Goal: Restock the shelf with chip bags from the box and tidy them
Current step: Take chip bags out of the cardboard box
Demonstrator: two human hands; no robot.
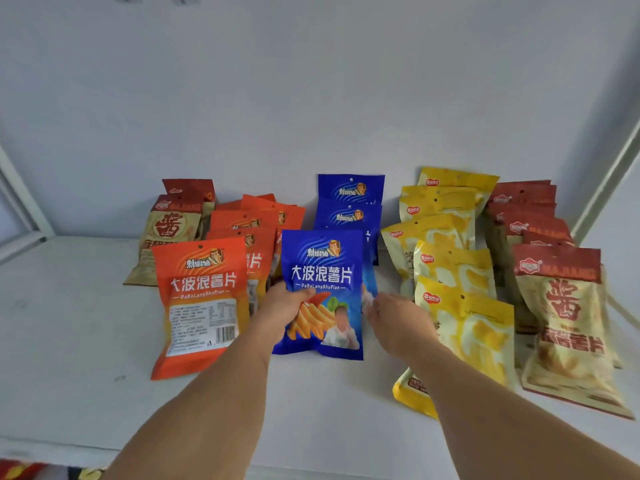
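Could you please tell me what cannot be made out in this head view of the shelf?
- The box: not in frame.
- Rear orange bags: mostly hidden behind the front orange bag.
- Right hand fingers: blurred, partly behind the front blue bag that the left hand grips.

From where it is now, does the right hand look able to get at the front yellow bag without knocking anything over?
Probably yes. The right hand sits just left of the front yellow bag, nothing stands between them, and it looks free or barely touching the front blue bag, which the left hand holds in its grip.
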